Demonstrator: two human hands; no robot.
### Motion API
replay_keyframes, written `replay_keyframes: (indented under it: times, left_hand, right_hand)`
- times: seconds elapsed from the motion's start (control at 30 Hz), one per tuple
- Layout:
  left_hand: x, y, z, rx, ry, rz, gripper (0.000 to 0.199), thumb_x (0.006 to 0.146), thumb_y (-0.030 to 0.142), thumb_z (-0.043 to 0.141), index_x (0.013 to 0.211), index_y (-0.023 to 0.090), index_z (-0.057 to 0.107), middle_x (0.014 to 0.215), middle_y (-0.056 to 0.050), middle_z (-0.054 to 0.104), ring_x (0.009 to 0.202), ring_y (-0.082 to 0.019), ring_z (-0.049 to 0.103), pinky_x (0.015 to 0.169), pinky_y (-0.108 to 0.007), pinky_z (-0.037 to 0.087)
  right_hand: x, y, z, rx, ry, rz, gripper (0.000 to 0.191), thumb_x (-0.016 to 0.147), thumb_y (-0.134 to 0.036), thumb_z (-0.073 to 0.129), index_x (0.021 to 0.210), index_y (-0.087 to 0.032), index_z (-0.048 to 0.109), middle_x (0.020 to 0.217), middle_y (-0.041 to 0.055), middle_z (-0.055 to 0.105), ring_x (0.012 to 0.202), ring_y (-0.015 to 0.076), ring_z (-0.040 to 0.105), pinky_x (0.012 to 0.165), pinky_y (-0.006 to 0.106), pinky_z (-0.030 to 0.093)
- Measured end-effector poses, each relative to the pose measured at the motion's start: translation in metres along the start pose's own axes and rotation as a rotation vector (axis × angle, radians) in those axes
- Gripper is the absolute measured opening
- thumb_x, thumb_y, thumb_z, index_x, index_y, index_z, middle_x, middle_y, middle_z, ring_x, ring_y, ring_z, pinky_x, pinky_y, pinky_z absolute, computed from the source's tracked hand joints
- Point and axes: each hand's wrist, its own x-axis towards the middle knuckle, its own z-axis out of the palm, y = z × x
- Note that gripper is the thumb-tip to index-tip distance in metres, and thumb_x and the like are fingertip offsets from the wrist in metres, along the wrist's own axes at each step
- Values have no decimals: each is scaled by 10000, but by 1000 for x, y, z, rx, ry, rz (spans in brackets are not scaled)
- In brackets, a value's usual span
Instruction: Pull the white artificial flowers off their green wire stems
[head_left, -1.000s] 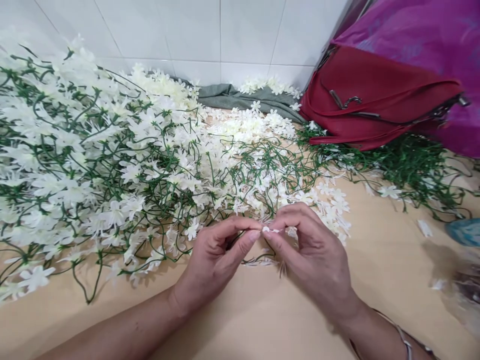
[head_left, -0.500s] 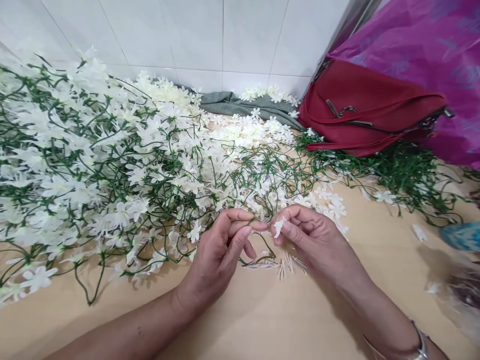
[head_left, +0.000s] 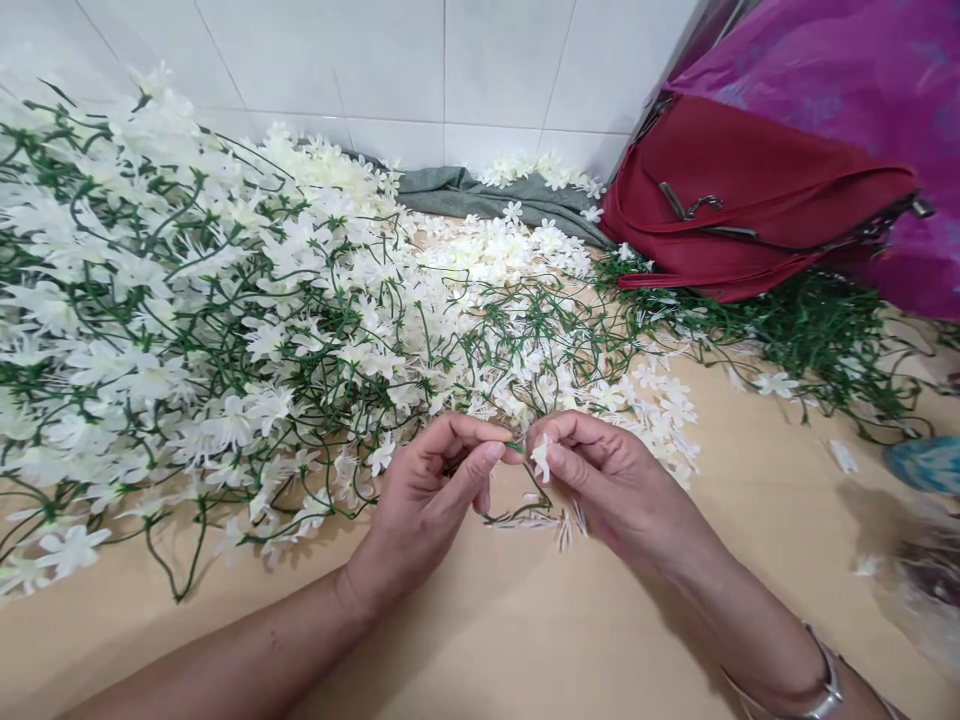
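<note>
My left hand [head_left: 442,490] pinches the tip of a green stem [head_left: 515,446] between thumb and index finger. Close beside it on the right, my right hand [head_left: 611,480] holds a small white flower [head_left: 541,458] between its thumb and fingers. The fingertips of both hands nearly meet. Below them on the table lie thin white sticks [head_left: 561,530] and a length of the green stem. A big tangled heap of white flowers on green stems [head_left: 187,330] spreads over the left and middle.
Loose white blossoms [head_left: 487,255] lie behind my hands, before a grey cloth [head_left: 465,190] along the tiled wall. A red bag [head_left: 757,200] rests at the back right over green stems [head_left: 817,320], beside a purple plastic bag [head_left: 847,60]. A blue item [head_left: 926,463] sits at right.
Both hands have shifted slightly to the left. The white flower in my right hand is now closer to the green tip in my left hand, which shows more clearly.
</note>
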Motion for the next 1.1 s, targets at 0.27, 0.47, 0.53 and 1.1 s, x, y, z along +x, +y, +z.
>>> replay_keyframes:
  times: [0.27,0.47,0.53,1.1]
  left_hand:
    - [3,1,1,-62,-17,-60,45,929,225,747,914,182,746,669,47,641,566,-53,560,567,-135,510]
    - [3,1,0,-58,-4,-69,55,938,230,740,914,181,744,657,41,672,594,-61,620,623,-157,508]
    - [3,1,0,-43,-2,-65,60,928,235,751,911,178,744,692,32,689,602,-65,621,620,-166,505]
    - [-1,-7,1,113,13,-95,141,942,298,722,890,168,716,634,27,647,573,-94,596,575,-213,452]
  right_hand:
    - [2,5,6,45,31,9,244,876,-458,824,852,-230,741,727,-15,649,668,117,516,626,248,376]
    - [1,6,6,56,87,34,232,877,-446,824,867,-230,742,744,-7,671,656,112,519,618,242,378]
    - [1,6,7,37,91,26,234,876,-448,823,873,-229,742,742,-7,674,655,115,521,615,245,378]
    - [-4,0,17,-169,171,-49,228,918,-399,774,825,-212,681,723,-15,594,586,107,432,526,253,326]
